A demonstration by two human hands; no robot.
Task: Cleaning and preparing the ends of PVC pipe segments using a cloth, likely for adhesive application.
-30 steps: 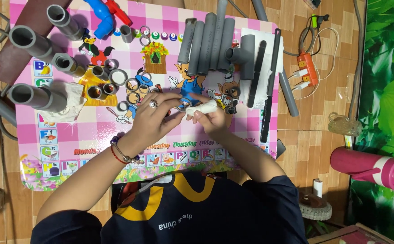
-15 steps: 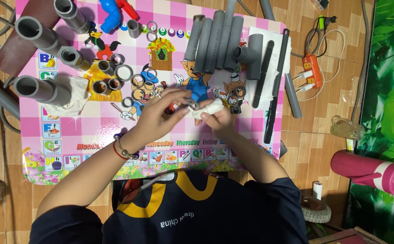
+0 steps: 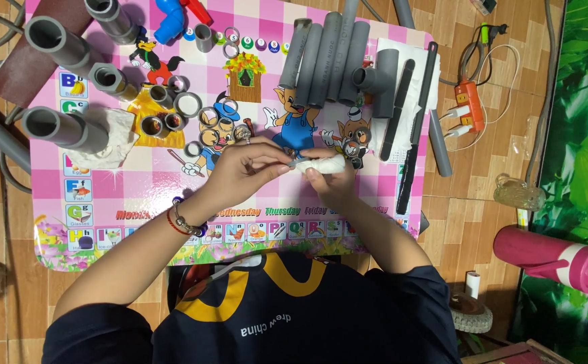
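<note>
My left hand [image 3: 247,167], with a ring and a red and beaded bracelet at the wrist, pinches the end of a small white cloth bundle [image 3: 325,164] over the pink checked mat [image 3: 139,192]. My right hand [image 3: 331,180] grips the same bundle from below. A small grey piece shows between the fingertips where the hands meet; what it is cannot be made out. Several short grey pipe rings [image 3: 208,116] lie just beyond my left hand.
Long grey pipes [image 3: 328,57] lie at the mat's far side, thick pipe stubs [image 3: 55,125] and a white rag [image 3: 109,138] at the left. Black bars [image 3: 415,114], an orange power strip [image 3: 469,104] and a pink bottle [image 3: 550,256] are at the right.
Both hands stay together on the white bundle, with only small finger movements. The view has shifted slightly.
</note>
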